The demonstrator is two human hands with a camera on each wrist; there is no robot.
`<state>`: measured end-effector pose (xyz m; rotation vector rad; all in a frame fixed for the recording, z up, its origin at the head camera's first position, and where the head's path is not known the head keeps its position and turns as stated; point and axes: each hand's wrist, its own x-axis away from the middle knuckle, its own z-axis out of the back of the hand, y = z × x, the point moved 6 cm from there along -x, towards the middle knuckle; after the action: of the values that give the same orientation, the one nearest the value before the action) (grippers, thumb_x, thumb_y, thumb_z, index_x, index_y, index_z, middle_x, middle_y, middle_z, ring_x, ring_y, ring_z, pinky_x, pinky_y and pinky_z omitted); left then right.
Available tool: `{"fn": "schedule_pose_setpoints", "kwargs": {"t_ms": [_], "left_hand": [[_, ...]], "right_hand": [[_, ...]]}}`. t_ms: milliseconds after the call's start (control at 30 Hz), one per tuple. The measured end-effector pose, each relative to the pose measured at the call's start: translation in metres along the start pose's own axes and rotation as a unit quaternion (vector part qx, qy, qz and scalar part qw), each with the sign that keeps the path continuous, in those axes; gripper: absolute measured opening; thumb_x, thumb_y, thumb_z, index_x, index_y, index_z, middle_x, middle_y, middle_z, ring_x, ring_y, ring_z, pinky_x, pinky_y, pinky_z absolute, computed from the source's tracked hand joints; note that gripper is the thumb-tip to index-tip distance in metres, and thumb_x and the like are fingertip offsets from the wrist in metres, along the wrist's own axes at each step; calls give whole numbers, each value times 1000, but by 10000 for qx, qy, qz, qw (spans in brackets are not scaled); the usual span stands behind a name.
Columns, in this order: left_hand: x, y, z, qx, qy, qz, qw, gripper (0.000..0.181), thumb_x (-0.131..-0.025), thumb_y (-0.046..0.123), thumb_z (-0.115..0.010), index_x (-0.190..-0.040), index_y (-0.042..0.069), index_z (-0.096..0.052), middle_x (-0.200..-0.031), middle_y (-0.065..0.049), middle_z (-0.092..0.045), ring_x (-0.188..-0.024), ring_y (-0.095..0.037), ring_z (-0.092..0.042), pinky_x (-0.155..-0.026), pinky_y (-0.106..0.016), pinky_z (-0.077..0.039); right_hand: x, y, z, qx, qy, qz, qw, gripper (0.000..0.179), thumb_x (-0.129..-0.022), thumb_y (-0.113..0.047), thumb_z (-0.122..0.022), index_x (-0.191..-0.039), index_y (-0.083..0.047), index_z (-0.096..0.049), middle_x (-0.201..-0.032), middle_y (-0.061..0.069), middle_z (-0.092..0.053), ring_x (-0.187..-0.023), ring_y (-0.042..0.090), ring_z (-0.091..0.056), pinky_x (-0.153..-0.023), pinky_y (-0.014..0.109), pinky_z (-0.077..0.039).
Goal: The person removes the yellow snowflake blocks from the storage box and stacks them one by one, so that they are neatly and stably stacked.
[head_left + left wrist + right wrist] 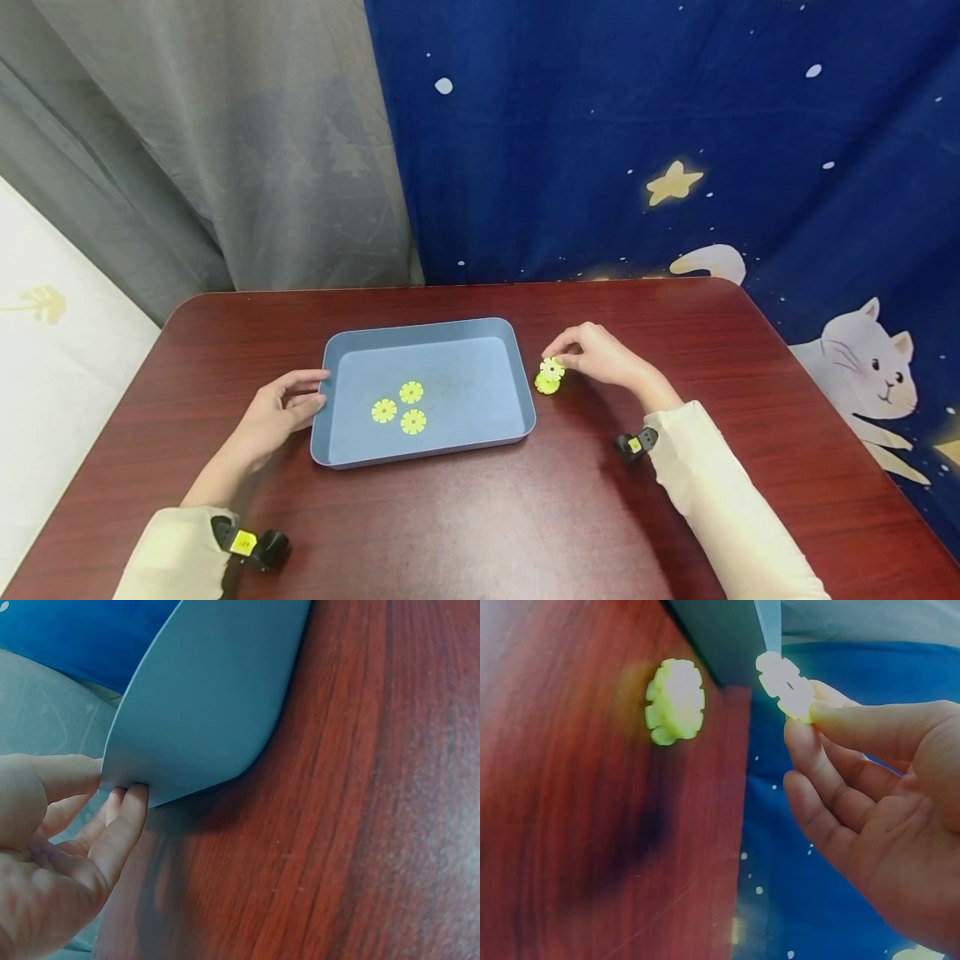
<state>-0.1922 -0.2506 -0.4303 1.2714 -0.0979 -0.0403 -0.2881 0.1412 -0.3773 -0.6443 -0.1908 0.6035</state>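
Note:
My right hand (600, 357) pinches a yellow-green notched interlocking disc (784, 686) between thumb and fingertips, held up on edge beside the tray's right end. Just below it a small pile of similar discs (676, 701) lies on the table, partly overlapped by the held one in the head view. Three more discs (412, 422) lie flat inside the blue-grey tray (480, 437), left of its middle. At the tray's left end my left hand (273, 417) rests with loosely bent fingers, fingertips touching the rim and outer wall (202, 697).
The tray stands on a dark red wooden table (480, 525). Behind the table hang a grey curtain (300, 167) and a blue curtain (562, 167) with stars and a cat. Black wrist cameras (636, 446) sit on both cream sleeves.

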Motion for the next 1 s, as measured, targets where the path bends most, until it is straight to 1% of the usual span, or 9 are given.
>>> {"fn": "schedule_pose_setpoints", "kwargs": {"t_ms": [133, 300, 467, 733, 1000], "left_hand": [[0, 0, 0, 6, 0, 5, 10000, 45, -91, 6, -56, -130, -8, -40, -114, -26, -44, -91, -10, -59, -76, -24, -51], [0, -1, 0, 40, -6, 14, 10000, 45, -91, 7, -56, -130, -8, -40, -115, -26, -44, -91, -10, -59, -76, -23, -51], [0, -1, 0, 53, 0, 10, 10000, 45, -91, 6, -56, -130, -9, -40, -115, -26, -44, -91, -10, -59, -76, -24, -51], [0, -1, 0, 59, 5, 4, 10000, 44, -90, 4, -56, -130, -8, -40, -114, -26, -44, -90, -11, -60, -76, -24, -51], [-1, -1, 0, 62, -1, 8, 10000, 44, -90, 5, -56, -130, -8, -40, -114, -26, -44, -90, -12, -60, -76, -26, -52]], "right_hand": [[2, 7, -5, -4, 93, 58, 9999, 14, -80, 2, -65, -91, -4, -72, -86, 3, -66, -76, 14, -55, -66, 28, -46], [2, 15, -11, -75, 115, 6, 9999, 14, -80, 3, -65, -90, -3, -72, -86, 3, -66, -77, 15, -54, -66, 27, -46], [1, 17, -14, -131, 94, 11, 9999, 14, -80, 4, -65, -90, -2, -72, -86, 4, -66, -78, 16, -55, -66, 27, -47], [-3, 19, -18, -121, 47, -49, 9999, 15, -80, 3, -65, -90, -4, -73, -87, 3, -67, -80, 16, -55, -67, 28, -46], [-4, 23, -20, -166, 26, -77, 9998, 14, -80, 3, -65, -90, -3, -73, -86, 4, -67, -79, 16, -55, -66, 27, -46]]}}
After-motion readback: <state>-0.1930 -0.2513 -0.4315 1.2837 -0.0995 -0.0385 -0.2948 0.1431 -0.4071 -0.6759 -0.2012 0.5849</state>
